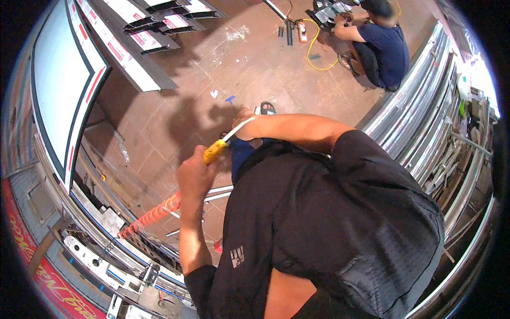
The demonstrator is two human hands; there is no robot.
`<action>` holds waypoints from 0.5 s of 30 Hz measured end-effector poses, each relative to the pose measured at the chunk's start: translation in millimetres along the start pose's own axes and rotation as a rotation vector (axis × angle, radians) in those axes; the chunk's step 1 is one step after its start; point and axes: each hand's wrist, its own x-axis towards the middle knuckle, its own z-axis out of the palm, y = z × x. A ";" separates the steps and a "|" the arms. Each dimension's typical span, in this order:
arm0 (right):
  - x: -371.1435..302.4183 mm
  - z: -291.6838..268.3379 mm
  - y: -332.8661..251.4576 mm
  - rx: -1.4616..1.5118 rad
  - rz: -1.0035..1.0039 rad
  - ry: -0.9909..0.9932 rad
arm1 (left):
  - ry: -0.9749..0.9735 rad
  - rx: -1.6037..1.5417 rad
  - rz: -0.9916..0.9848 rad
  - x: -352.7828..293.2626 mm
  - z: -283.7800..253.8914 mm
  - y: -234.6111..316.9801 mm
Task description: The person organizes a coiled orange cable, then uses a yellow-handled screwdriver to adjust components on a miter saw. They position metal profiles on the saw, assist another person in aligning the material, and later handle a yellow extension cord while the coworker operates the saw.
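Note:
My left hand (194, 171) is closed round a yellow-handled tool (214, 152). A thin white strip (239, 129) runs up and right from the tool's far end and crosses in front of my right wrist. Whether the strip belongs to the tool or is a separate piece, I cannot tell. My right hand (244, 118) is just beyond the strip, above my knee, with its fingers mostly hidden. An orange coiled hose (154, 214) stretches from behind my left forearm toward the lower left.
A large white panel with a dark frame (61, 80) leans at left. Dark profiles (159, 21) lie on long boards (125, 53). A co-worker (385, 48) squats at upper right beside a yellow hose (319, 59). Long metal profiles (414, 95) are stacked along the right.

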 end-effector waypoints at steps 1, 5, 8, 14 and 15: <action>6.7 1.5 -5.0 -0.117 0.000 -0.021 | -0.015 -0.142 0.083 -6.1 -3.5 13.8; 26.8 5.0 -11.1 -0.271 0.042 -0.087 | -0.062 -0.511 0.463 -22.1 -17.7 48.4; 22.0 9.2 -11.5 -0.319 -0.018 -0.062 | -0.092 -0.235 0.276 -18.1 -21.9 37.9; -9.4 -0.7 -16.9 -0.378 -0.103 0.080 | -0.025 0.136 -0.095 -14.9 -7.2 -21.8; -12.5 -5.3 -17.7 -0.357 -0.121 0.050 | -0.007 0.142 -0.082 -17.2 -3.4 -27.6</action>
